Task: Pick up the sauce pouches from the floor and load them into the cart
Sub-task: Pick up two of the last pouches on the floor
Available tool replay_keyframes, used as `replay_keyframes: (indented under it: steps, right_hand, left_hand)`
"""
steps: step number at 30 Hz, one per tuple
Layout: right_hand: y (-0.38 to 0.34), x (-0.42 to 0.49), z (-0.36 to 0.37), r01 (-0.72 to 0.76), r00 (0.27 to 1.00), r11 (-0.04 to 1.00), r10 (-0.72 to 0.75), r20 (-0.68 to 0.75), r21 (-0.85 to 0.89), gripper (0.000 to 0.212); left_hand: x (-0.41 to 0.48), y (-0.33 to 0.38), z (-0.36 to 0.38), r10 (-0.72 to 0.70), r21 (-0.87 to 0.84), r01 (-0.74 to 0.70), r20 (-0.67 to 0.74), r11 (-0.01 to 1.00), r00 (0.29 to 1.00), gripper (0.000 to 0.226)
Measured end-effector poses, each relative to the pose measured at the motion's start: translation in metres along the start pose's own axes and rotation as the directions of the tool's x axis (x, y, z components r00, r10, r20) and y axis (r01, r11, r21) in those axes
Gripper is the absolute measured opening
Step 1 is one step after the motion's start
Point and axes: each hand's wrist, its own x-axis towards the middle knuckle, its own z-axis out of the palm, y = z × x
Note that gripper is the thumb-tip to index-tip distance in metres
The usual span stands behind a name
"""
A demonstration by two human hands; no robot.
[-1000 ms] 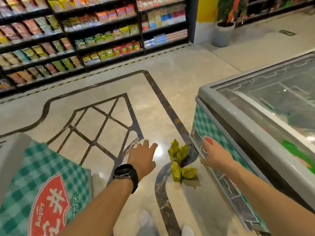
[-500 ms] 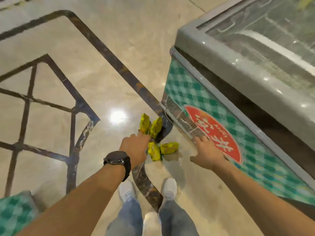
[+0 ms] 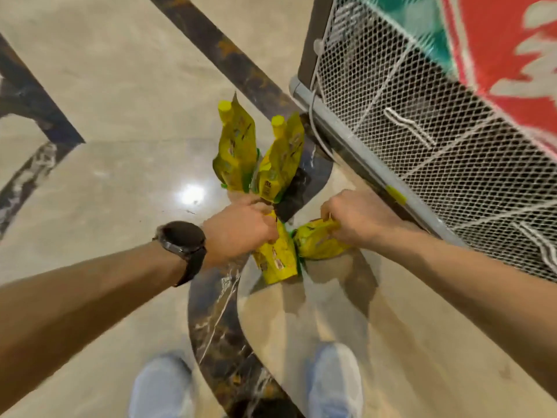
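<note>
Several yellow sauce pouches with spout caps lie on the shiny floor beside a freezer. My left hand [image 3: 241, 230], with a dark watch on its wrist, is closed on the near pouch [image 3: 275, 260]. My right hand [image 3: 358, 218] grips the pouch [image 3: 316, 242] lying to the right of it. Two more pouches lie just beyond my hands, a left one [image 3: 236, 149] and a right one [image 3: 281, 161], fanned out with their caps pointing away. No cart is in view.
The freezer's wire-mesh grille [image 3: 437, 137] and grey base rail [image 3: 346, 134] stand close on the right. My two white shoes [image 3: 334, 381] are below the pouches. Dark inlay bands [image 3: 217, 327] cross the beige floor, which opens out to the left.
The view has dropped close to the floor. Both hands came down from above the pouches and closed on the two nearest ones.
</note>
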Motion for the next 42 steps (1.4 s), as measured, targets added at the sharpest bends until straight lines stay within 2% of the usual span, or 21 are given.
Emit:
replay_keyframes:
  steps: [1,2,4,8,12,16,18,20,23,25,28,30,31,32,34,35,37,38,40,41,42]
  right_hand:
    - [0.001,0.008,0.005,0.002,0.999,1.000,-0.003,-0.043,-0.013,0.014]
    - [0.002,0.014,0.007,0.010,0.998,1.000,-0.011,-0.064,-0.020,0.013]
    - [0.003,0.022,0.005,0.045,0.999,0.997,-0.046,-0.021,-0.062,0.032]
    - [-0.007,0.022,-0.002,0.103,0.990,0.979,-0.084,0.113,-0.176,0.044]
    - [0.001,0.013,-0.004,0.093,0.993,0.987,-0.082,0.084,-0.134,0.014]
    - [0.006,0.013,0.006,0.115,0.993,0.979,-0.120,-0.020,-0.166,0.010]
    - [0.003,0.015,0.006,0.129,0.991,0.969,-0.130,0.009,-0.211,0.016]
    - [-0.002,0.019,0.000,0.166,0.986,0.950,-0.159,0.047,-0.265,0.013]
    - [-0.015,0.023,-0.016,0.231,0.969,0.892,-0.245,0.013,-0.389,0.021]
    - [-0.024,0.024,-0.023,0.275,0.953,0.871,-0.302,-0.001,-0.407,0.018]
    - [-0.027,0.021,-0.013,0.412,0.871,0.788,-0.489,-0.057,-0.457,0.017]
    - [-0.020,0.017,-0.002,0.474,0.824,0.799,-0.550,-0.132,-0.371,0.020]
    - [-0.015,0.015,-0.001,0.485,0.835,0.827,-0.534,-0.130,-0.285,0.022]
    - [-0.010,0.013,-0.003,0.471,0.859,0.863,-0.496,-0.125,-0.183,0.029]
    - [-0.004,0.005,-0.009,0.346,0.937,0.926,-0.334,-0.103,0.148,0.051]
    - [-0.004,0.000,-0.011,0.282,0.956,0.906,-0.236,-0.176,0.316,0.061]
    - [-0.010,-0.004,-0.006,0.129,0.954,0.790,0.067,-0.293,0.599,0.081]
    - [-0.017,-0.003,-0.002,0.018,0.949,0.672,0.222,-0.226,0.740,0.088]
    - [-0.036,0.003,0.008,-0.185,0.933,0.334,0.355,0.059,0.924,0.082]
    - [-0.044,0.007,0.013,-0.223,0.926,0.288,0.362,0.110,0.931,0.069]
    - [-0.049,0.010,0.017,-0.211,0.929,0.389,0.364,0.061,0.897,0.055]
  left_hand:
    - [0.004,-0.005,0.009,0.036,-0.015,-0.037,-0.028,0.999,0.999,0.011]
    - [0.008,-0.008,0.011,0.067,-0.015,-0.068,-0.040,0.998,0.997,0.009]
    - [0.012,-0.013,0.005,0.119,-0.003,-0.119,-0.039,0.993,0.992,0.008]
    - [0.008,-0.016,-0.026,0.149,-0.009,-0.149,-0.030,0.989,0.988,0.021]
    - [-0.002,-0.040,-0.053,-0.051,-0.093,0.069,0.180,0.993,0.982,0.016]
    - [-0.025,-0.066,-0.035,-0.221,-0.228,0.283,0.264,0.932,0.939,0.029]
    - [-0.042,-0.076,-0.017,-0.303,-0.447,0.369,0.214,0.815,0.929,0.022]
    - [-0.056,-0.081,-0.004,-0.400,-0.577,0.410,0.153,0.706,0.904,0.021]
    - [-0.063,-0.080,0.008,-0.454,-0.584,0.443,0.140,0.680,0.880,0.033]
    - [-0.063,-0.076,0.013,-0.455,-0.586,0.448,0.146,0.675,0.878,0.038]
    - [-0.067,-0.075,0.019,-0.475,-0.663,0.452,0.162,0.597,0.865,0.038]
    - [-0.071,-0.075,0.023,-0.506,-0.731,0.461,0.183,0.503,0.843,0.043]
    - [-0.072,-0.076,0.026,-0.520,-0.762,0.461,0.193,0.455,0.832,0.044]
    - [-0.072,-0.076,0.029,-0.534,-0.790,0.459,0.202,0.406,0.821,0.046]
    - [-0.073,-0.077,0.036,-0.558,-0.836,0.457,0.233,0.303,0.797,0.053]
    - [-0.073,-0.077,0.040,-0.569,-0.855,0.451,0.243,0.257,0.786,0.056]
    - [-0.072,-0.075,0.049,-0.590,-0.888,0.429,0.259,0.166,0.765,0.050]
    - [-0.072,-0.072,0.053,-0.600,-0.904,0.413,0.269,0.113,0.753,0.040]
    - [-0.070,-0.066,0.057,-0.600,-0.928,0.374,0.297,0.003,0.743,0.025]
    - [-0.069,-0.064,0.058,-0.596,-0.935,0.354,0.298,-0.025,0.745,0.025]
    - [-0.068,-0.062,0.060,-0.596,-0.940,0.340,0.294,-0.036,0.748,0.027]
